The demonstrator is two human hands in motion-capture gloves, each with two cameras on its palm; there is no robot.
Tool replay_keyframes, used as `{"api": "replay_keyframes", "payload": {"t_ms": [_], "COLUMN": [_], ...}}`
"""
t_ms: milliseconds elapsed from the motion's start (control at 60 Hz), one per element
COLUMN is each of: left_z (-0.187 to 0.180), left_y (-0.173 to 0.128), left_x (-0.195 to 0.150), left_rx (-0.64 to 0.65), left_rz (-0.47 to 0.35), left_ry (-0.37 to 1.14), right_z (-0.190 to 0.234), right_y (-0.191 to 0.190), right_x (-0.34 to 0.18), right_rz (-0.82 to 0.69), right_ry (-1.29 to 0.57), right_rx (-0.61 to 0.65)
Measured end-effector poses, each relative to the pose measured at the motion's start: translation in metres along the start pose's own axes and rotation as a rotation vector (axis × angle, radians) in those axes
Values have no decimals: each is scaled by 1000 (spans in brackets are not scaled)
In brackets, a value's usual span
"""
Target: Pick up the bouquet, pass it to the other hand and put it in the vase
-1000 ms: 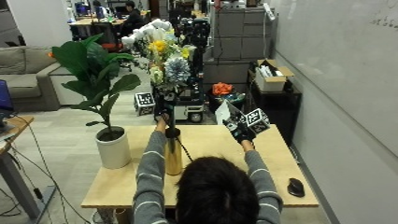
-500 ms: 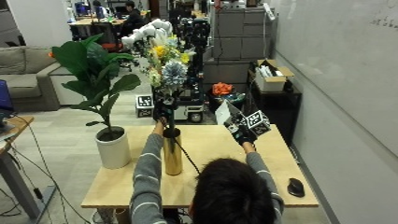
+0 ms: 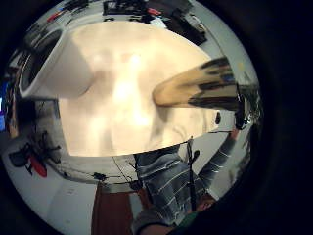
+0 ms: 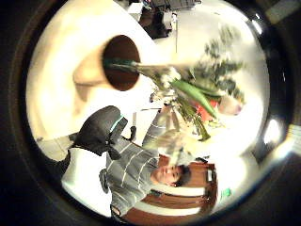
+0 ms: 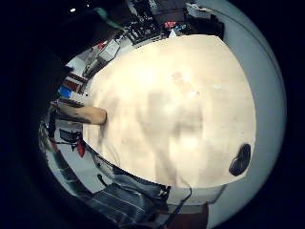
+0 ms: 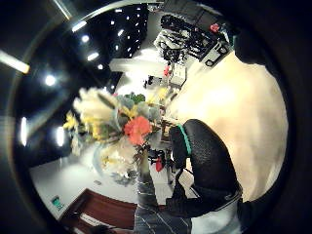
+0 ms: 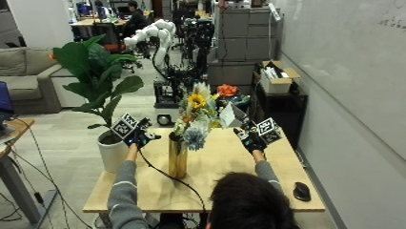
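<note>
The bouquet (image 7: 195,114) stands in the vase (image 7: 177,157), stems down inside and flowers up above the rim. The vase is tall, gold, and upright on the table (image 7: 222,179).

The left hand (image 7: 141,138) is up in the air just beside the vase, on its left, and is not touching the flowers. I cannot tell if its fingers are spread or curled. The right hand (image 7: 252,140) is up in the air on the other side of the vase, well apart from it, fingers loose and holding nothing.

The job looks nearly done. The best thing now is to draw both hands away slowly and not bump the vase, because it is thin and tall and the flowers are heavy on top. It could tip.

The table is light wood. A black mouse (image 7: 302,191) lies far to the right of the vase. A white pot (image 7: 114,151) with a big green plant (image 7: 95,76) stands on the floor left of the vase.
</note>
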State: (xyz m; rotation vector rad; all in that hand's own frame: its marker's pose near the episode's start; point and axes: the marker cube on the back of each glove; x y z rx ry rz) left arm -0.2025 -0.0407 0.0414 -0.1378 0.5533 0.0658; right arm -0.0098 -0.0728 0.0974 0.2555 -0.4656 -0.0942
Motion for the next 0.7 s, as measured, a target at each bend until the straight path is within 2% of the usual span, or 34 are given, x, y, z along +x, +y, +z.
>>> {"api": "replay_keyframes", "payload": {"t_ms": [17, 67, 117, 133, 167, 200, 233, 267, 333, 400, 450, 517, 550, 634, 700], "left_z": [-2, -11, -21, -23, -21, -12, -1, 9, 26, 56, 77, 88, 94, 101, 103], "left_y": [5, 7, 3, 2, 3, -2, -11, -19, -30, -31, -22, 18, 27, 22, 24], "left_x": [-2, -14, -33, -35, -30, -23, -18, -13, -2, 14, 25, 43, 47, 51, 51], "left_rx": [44, 145, 267, 299, 314, 264, 214, 199, 160, 31, -52, -114, -130, -88, -192], "left_rz": [-44, -101, -205, -208, -128, -12, 87, 150, 222, 293, 305, 238, 224, 277, 239], "left_ry": [-14, -61, -183, -199, -147, -51, -16, -76, -249, -355, -502, -646, -617, -499, -419], "right_z": [-1, -6, -12, -14, -16, -16, -15, -13, -5, -4, -5, -6, -6, -3, -4], "right_y": [1, 3, 4, 4, 5, 5, 6, 7, 12, 9, 5, 4, 5, 16, 19], "right_x": [1, 4, 12, 13, 13, 14, 17, 21, 26, 38, 52, 59, 59, 58, 68], "right_rz": [16, 62, 126, 140, 132, 109, 107, 130, 148, 114, 110, 86, 78, 186, 271], "right_ry": [1, 15, 54, 60, 45, 25, 15, -2, -68, -56, -8, -9, -34, -126, -72], "right_rx": [-3, 3, 24, 29, 36, 44, 43, 23, -27, -10, 26, 43, 42, -27, -32]}}
